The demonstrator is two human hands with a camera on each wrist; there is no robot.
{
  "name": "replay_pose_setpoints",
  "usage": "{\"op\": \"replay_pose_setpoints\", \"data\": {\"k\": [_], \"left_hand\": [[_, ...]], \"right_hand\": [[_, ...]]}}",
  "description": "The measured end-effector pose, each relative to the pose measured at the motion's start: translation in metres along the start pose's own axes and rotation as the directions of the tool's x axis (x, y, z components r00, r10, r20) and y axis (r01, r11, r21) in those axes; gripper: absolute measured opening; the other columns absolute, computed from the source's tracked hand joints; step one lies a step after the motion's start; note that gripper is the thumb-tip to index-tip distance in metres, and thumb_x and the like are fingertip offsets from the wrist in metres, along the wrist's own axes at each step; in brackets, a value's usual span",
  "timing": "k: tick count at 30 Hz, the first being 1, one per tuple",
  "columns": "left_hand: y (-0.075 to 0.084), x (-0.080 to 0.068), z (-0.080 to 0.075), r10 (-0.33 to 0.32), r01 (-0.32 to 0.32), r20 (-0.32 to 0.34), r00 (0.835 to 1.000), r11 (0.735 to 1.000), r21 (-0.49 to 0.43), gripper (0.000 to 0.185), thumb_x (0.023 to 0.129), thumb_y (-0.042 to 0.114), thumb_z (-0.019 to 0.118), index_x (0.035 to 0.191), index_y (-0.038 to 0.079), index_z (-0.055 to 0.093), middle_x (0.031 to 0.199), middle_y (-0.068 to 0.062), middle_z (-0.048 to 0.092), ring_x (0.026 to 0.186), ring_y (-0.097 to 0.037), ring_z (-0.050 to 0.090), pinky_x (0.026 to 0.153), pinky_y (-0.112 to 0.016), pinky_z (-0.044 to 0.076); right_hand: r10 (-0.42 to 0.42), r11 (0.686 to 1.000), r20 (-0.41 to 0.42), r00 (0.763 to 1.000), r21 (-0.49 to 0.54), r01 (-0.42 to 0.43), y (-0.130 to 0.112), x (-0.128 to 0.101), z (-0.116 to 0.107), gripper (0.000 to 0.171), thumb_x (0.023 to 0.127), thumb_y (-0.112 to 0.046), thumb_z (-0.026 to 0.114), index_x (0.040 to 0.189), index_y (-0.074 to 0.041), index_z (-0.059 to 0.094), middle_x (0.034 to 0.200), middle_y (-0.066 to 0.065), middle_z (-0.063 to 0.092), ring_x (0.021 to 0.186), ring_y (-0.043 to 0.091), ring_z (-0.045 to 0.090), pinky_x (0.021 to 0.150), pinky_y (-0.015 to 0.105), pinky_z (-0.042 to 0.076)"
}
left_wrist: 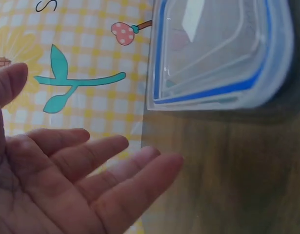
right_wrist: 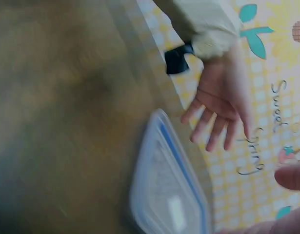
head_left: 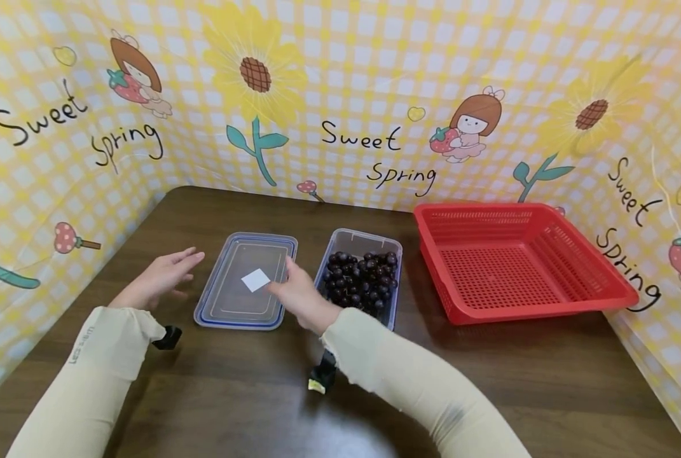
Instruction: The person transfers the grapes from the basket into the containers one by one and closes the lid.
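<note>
Both your hands were empty, left hand (head_left: 159, 277) fingers wide beside the removed lid (head_left: 248, 283), right hand (head_left: 300, 296) fingers relaxed just before the still-full grape container (head_left: 363, 277).

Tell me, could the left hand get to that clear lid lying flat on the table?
Probably yes. The left hand hovers open just left of the lid, with only bare table between them. The right hand is over the lid's right edge, leaving the near side free.

Bare table (head_left: 214, 394) lies open; lid (head_left: 243, 299), box (head_left: 394, 254), seemingly close-set basket (head_left: 546, 305) block beyond.
</note>
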State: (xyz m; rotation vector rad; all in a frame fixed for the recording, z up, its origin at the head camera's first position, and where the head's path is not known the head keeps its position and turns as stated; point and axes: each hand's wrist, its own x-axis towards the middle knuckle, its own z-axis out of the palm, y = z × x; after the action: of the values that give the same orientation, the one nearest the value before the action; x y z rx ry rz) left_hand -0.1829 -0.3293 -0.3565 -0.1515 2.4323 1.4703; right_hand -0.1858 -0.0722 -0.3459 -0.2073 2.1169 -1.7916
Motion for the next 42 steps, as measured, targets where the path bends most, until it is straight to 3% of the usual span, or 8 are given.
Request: {"op": "replay_pose_setpoints", "data": {"k": [6,13,19,22,26,30,37,42], "left_hand": [[-0.005,0.0,0.002,-0.096,0.095,0.025,0.995,0.995,0.034,0.079,0.101,0.047,0.033,0.149,-0.006,-0.002,0.149,-0.038,0.006,0.13,-0.056,0.027,0.087,-0.055,0.049],[-0.014,0.003,0.01,-0.138,0.133,0.053,0.989,0.988,0.083,0.081,0.101,0.043,0.038,0.146,-0.014,0.002,0.144,-0.041,0.022,0.119,-0.051,0.046,0.078,-0.044,0.056],[-0.023,0.001,0.016,-0.099,0.093,0.058,0.993,0.991,0.096,0.071,0.102,0.029,0.043,0.143,-0.02,0.011,0.137,-0.043,0.032,0.102,-0.037,0.06,0.072,-0.039,0.057],[-0.028,0.0,0.017,-0.078,0.071,0.068,0.995,0.992,0.102,0.061,0.099,0.014,0.048,0.138,-0.024,0.021,0.122,-0.039,0.05,0.09,-0.028,0.064,0.067,-0.037,0.057],[-0.033,0.0,0.016,-0.061,0.052,0.085,0.995,0.994,0.097,0.053,0.087,-0.001,0.052,0.13,-0.028,0.033,0.094,-0.019,0.066,0.075,-0.017,0.064,0.063,-0.034,0.057],[-0.037,-0.001,0.013,-0.049,0.043,0.113,0.992,0.997,0.058,0.054,0.085,-0.003,0.055,0.127,-0.029,0.034,0.089,-0.01,0.067,0.072,-0.015,0.063,0.062,-0.032,0.058],[-0.039,-0.004,0.008,0.007,-0.011,0.197,0.98,1.0,0.022,0.048,0.086,-0.007,0.056,0.123,-0.032,0.035,0.089,-0.007,0.067,0.072,-0.012,0.065,0.062,-0.032,0.058],[-0.024,-0.005,-0.001,0.093,-0.119,0.297,0.951,0.99,0.072,0.045,0.083,-0.012,0.056,0.12,-0.032,0.039,0.091,-0.011,0.068,0.072,-0.012,0.066,0.063,-0.032,0.058]], "right_hand": [[-0.022,0.999,-0.122,0.992,-0.032,0.018,0.025,-0.004,0.019,0.084,0.076,0.008,0.063,0.149,0.007,0.021,0.149,0.028,0.029,0.138,0.037,0.028,0.112,0.043,0.026],[-0.034,0.981,-0.103,0.994,-0.195,0.013,0.051,-0.013,0.03,0.087,0.07,0.01,0.064,0.146,0.013,0.021,0.141,0.034,0.037,0.132,0.037,0.038,0.109,0.041,0.031],[-0.007,0.976,-0.107,0.994,-0.216,-0.017,0.062,-0.016,0.03,0.084,0.076,0.006,0.064,0.147,0.012,0.019,0.134,0.032,0.045,0.117,0.033,0.051,0.101,0.04,0.041],[0.012,0.982,-0.098,0.995,-0.186,-0.03,0.066,-0.018,0.028,0.082,0.082,0.004,0.064,0.147,0.011,0.016,0.103,0.024,0.062,0.098,0.03,0.062,0.085,0.035,0.05],[0.021,0.993,-0.065,0.998,-0.111,-0.028,0.071,-0.018,0.027,0.078,0.086,0.008,0.06,0.147,0.013,0.012,0.065,0.006,0.054,0.055,0.017,0.058,0.053,0.024,0.049],[0.014,0.997,-0.054,0.998,-0.07,-0.018,0.073,-0.016,0.028,0.069,0.084,0.014,0.052,0.146,0.009,0.023,0.067,0.005,0.054,0.046,0.009,0.047,0.044,0.021,0.044],[-0.019,0.993,-0.039,0.999,-0.116,0.014,0.068,-0.02,0.029,0.06,0.079,0.021,0.045,0.136,0.009,0.035,0.098,0.024,0.06,0.043,0.013,0.048,0.04,0.023,0.044],[-0.04,0.987,0.031,0.999,-0.154,0.044,0.05,-0.029,0.019,0.069,0.077,0.022,0.046,0.141,0.02,0.019,0.074,0.022,0.06,0.048,0.024,0.059,0.045,0.028,0.052]]}}
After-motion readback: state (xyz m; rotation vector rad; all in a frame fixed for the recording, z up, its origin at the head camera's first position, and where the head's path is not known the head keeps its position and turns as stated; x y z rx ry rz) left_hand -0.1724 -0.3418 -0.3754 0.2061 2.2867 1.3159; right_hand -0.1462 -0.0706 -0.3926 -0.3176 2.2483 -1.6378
